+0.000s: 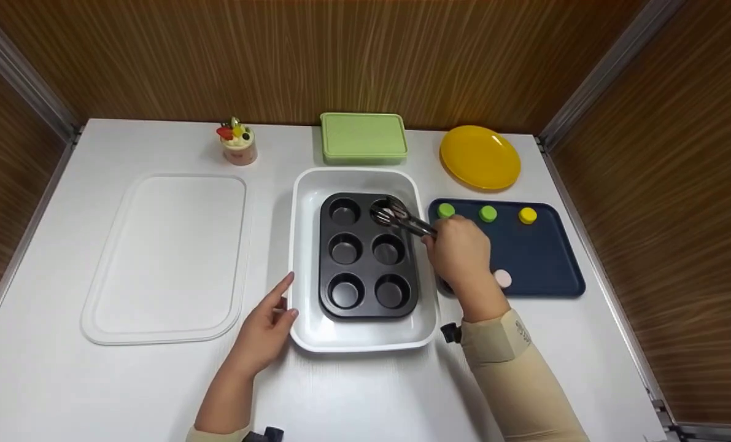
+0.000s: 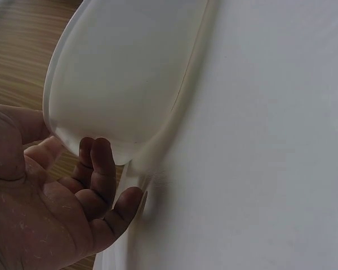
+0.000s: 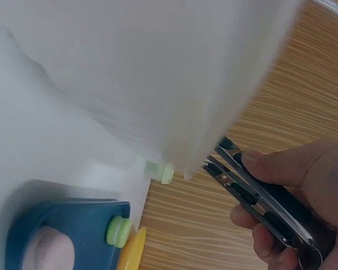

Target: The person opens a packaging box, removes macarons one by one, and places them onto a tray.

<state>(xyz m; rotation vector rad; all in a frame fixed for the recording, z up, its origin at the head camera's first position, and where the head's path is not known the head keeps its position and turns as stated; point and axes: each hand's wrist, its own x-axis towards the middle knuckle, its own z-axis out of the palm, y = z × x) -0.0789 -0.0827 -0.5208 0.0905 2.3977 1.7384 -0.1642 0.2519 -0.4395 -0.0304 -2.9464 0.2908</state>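
Note:
My right hand (image 1: pixel 461 250) grips metal tongs (image 1: pixel 415 224), whose head reaches into the back right cup of a black muffin pan (image 1: pixel 368 261). Whether anything is between the tips is hidden; in the right wrist view the white tub wall (image 3: pixel 158 73) covers them. The pan lies inside a deep white tub (image 1: pixel 365 336). At the tub's left side, my left hand (image 1: pixel 264 334) holds the rim, its thumb over the edge and its other fingers outside, as the left wrist view shows against the tub wall (image 2: pixel 124 79).
Right of the tub, a navy tray (image 1: pixel 543 258) bears small round macaron-like pieces: two green (image 1: pixel 488 213), one yellow (image 1: pixel 528 215), one pale pink (image 1: pixel 502 279). Behind stand a yellow plate (image 1: pixel 480 158), a green lidded box (image 1: pixel 364 136) and a dessert cup (image 1: pixel 240 147). A white lid (image 1: pixel 169 258) lies left.

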